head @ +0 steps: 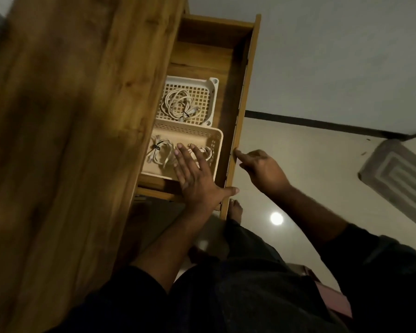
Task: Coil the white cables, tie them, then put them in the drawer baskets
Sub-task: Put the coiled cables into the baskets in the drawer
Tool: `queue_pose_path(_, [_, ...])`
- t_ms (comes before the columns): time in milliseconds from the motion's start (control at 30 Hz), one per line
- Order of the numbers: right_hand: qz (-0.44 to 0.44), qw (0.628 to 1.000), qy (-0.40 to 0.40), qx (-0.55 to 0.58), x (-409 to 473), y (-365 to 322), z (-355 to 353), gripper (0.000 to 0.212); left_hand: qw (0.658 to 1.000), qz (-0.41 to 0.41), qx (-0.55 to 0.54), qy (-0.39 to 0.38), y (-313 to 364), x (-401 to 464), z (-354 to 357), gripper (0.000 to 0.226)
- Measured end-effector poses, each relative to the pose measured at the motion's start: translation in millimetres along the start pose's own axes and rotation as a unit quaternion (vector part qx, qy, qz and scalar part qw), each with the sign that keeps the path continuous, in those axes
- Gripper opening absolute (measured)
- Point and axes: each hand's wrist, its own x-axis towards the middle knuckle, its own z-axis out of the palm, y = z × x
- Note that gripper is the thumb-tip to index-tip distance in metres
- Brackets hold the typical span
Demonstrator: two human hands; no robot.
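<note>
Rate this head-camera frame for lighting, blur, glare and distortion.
Head view: dim, warm light; the wooden top at left is smeared by blur; a round glare spot shines on the floor; wide-angle bending curves the drawer edges; the coiled cables in the baskets stay legible; left hand and right hand are slightly soft.

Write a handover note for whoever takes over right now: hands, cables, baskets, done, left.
Left hand: open, fingers spread flat over the near basket, no grip on anything.
Right hand: fingertips on the drawer front, holding nothing.
Far basket: one tied coil.
Near basket: one tied coil at its left, another partly hidden by the left hand.
Done: three coils in the baskets. No loose cable in view.
Left: likely just withdraw the left hand and push the drawer shut.
</note>
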Motion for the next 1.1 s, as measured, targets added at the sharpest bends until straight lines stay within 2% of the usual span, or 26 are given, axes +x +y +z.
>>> queue_pose_path(100, [-0.071, 0.994, 0.011, -0.084, 32.1, -6.6, -1.9, 0.038, 0.998, -0.057, -0.014, 0.004, -23.2, 2.5, -10.0, 0.164])
queue_pose_path(233, [-0.170, 0.980, -0.014, -0.105, 83.8, -22.9, -3.3, 0.015, 0.993, -0.099, -0.016, 0.057, -51.8, 9.7, -18.0, 0.165])
queue_pose_path(333, [-0.256, 0.960, -0.028, -0.113, 107.7, -19.4, 5.8, 0.022, 0.987, -0.137, -0.009, 0.088, -71.4, 16.2, -19.2, 0.166])
queue_pose_path(433, [-0.289, 0.950, -0.060, -0.103, 117.8, -15.9, 18.0, 0.040, 0.984, -0.153, 0.012, 0.090, -85.9, 23.2, -27.2, 0.162])
queue_pose_path(567, [-0.259, 0.951, -0.137, -0.100, 122.7, -31.0, 32.8, 0.061, 0.984, -0.136, 0.061, 0.092, -98.1, 27.8, -40.4, 0.139])
queue_pose_path(633, [-0.248, 0.950, -0.165, -0.092, 127.5, -45.3, 39.3, 0.071, 0.983, -0.124, 0.078, 0.113, -103.9, 29.8, -45.8, 0.117])
queue_pose_path(733, [-0.237, 0.955, -0.161, -0.082, 137.3, -71.2, 51.9, 0.078, 0.980, -0.102, 0.120, 0.122, -112.7, 35.7, -48.3, 0.084])
queue_pose_path(833, [-0.156, 0.970, -0.188, 0.012, 143.9, -104.4, 65.7, 0.081, 0.976, -0.081, 0.148, 0.141, -123.2, 39.2, -43.7, 0.055])
queue_pose_path(933, [-0.079, 0.962, -0.196, 0.173, 152.3, -134.1, 73.3, 0.070, 0.967, -0.044, 0.179, 0.177, -132.4, 43.4, -39.1, 0.024])
queue_pose_path(967, [-0.064, 0.957, -0.182, 0.215, 154.7, -139.2, 75.2, 0.067, 0.965, -0.038, 0.181, 0.183, -134.3, 45.7, -39.2, 0.018])
queue_pose_path(1100, [-0.037, 0.944, -0.175, 0.278, 158.5, -135.4, 74.6, 0.069, 0.959, -0.058, 0.192, 0.199, -131.2, 47.4, -34.7, 0.032])
